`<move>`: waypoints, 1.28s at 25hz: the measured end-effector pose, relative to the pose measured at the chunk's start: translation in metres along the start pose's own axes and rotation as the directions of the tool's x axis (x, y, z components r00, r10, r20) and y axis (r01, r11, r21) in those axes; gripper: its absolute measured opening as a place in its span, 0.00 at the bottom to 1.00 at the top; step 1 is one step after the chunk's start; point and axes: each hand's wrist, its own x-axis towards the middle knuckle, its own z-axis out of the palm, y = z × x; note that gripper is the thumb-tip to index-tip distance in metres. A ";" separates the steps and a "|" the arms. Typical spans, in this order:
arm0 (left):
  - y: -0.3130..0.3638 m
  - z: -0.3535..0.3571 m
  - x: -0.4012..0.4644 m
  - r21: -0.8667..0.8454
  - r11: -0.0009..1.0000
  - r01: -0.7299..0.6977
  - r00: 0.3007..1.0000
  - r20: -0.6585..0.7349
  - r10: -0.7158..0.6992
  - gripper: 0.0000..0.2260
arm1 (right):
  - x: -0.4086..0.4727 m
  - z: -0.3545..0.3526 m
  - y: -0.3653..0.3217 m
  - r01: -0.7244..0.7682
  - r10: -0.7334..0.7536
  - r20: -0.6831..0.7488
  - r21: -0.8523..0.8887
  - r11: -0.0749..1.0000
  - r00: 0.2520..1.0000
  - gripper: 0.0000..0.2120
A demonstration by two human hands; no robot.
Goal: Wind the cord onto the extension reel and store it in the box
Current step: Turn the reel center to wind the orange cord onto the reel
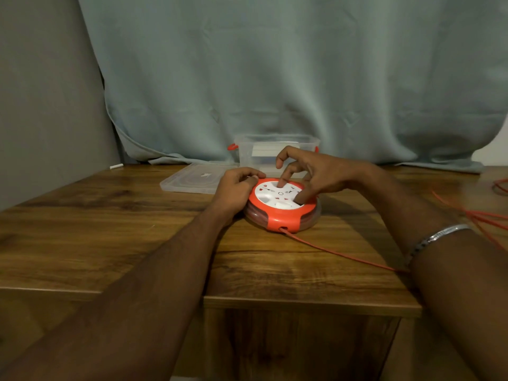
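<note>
Behind reel [281, 207]: box [275, 152], lid [192, 178].

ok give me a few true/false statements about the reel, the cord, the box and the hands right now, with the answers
1. The extension reel lies flat on the wooden table. True.
2. The clear box has its lid on. False: the lid lies on the table to the left of the box, which stands open.
3. The red cord is fully wound in. False: it runs out of the reel's front and off to the right.
4. The left hand grips the reel's left edge. True.
5. The right hand rests on the table, away from the reel. False: its fingers press on the reel's white face.
</note>
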 end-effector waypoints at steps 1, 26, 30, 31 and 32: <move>0.000 -0.001 0.000 0.000 1.000 0.005 1.000 -0.001 -0.005 0.12 | 0.000 0.000 0.000 0.006 -0.006 -0.010 -0.013 1.000 1.000 0.33; 0.002 0.001 -0.003 -0.009 1.000 -0.010 0.999 0.037 0.010 0.12 | 0.001 0.003 -0.012 0.008 -0.009 -0.021 -0.038 0.999 1.000 0.28; 0.002 0.000 -0.003 -0.002 1.000 -0.005 0.999 0.041 0.005 0.12 | 0.000 0.000 -0.008 -0.045 0.046 0.025 -0.015 0.999 0.999 0.33; 0.002 0.000 -0.003 0.000 1.000 -0.001 0.999 0.046 0.001 0.12 | 0.000 -0.001 -0.005 -0.045 0.045 0.026 0.008 0.999 0.999 0.34; 0.003 -0.001 -0.003 -0.001 1.000 0.005 0.999 0.044 -0.005 0.12 | 0.001 -0.001 -0.003 -0.046 0.045 0.024 0.020 0.999 0.999 0.36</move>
